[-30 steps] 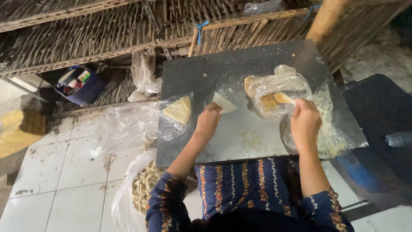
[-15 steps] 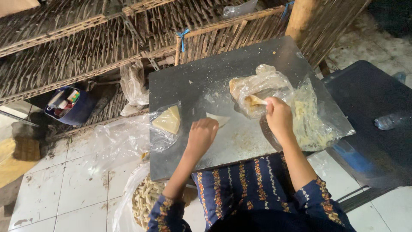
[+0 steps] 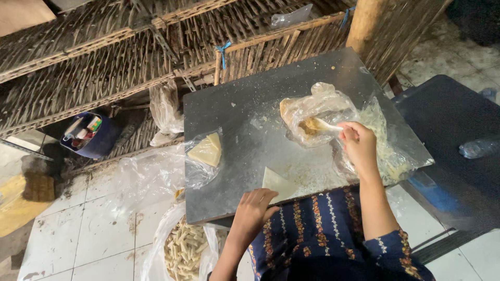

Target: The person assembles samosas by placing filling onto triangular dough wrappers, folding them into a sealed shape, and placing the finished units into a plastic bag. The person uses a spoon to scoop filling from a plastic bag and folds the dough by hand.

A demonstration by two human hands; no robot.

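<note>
— What do we have under our hands here?

— Our left hand (image 3: 252,211) rests at the near edge of the dark grey board (image 3: 250,99), fingers curled down onto one corner of a pale triangular wrapper sheet (image 3: 278,183) that lies flat on it. Our right hand (image 3: 358,147) is pinched around the handle of a small white spoon (image 3: 328,125), whose bowl sits in the brownish filling inside a crumpled clear plastic bag (image 3: 317,112).

— How do we judge the sheet will handle?

— Thin, light and limp, we'd say (it lies flat against the board with no curl). It looks easy to tear or crease, so a flat fingertip on a corner or an edge seems the safest hold; pinching it in the middle would likely wrinkle it.

— And the filling?

— Soft and crumbly by the look of it, with bits scattered over the board. We can't tell whether the spoon is loaded, because the bag hides its bowl.

— What else is near us?

— A stack of the same wrappers (image 3: 207,151) sits in another clear bag at the board's left edge, well apart from the single sheet. Below the board, an open bag holds pale finished rolls (image 3: 183,251). A blue bucket of small items (image 3: 87,136) stands off to the left by the woven bamboo racks (image 3: 104,57), and a plastic bottle (image 3: 479,147) lies on a dark surface to our right.
</note>
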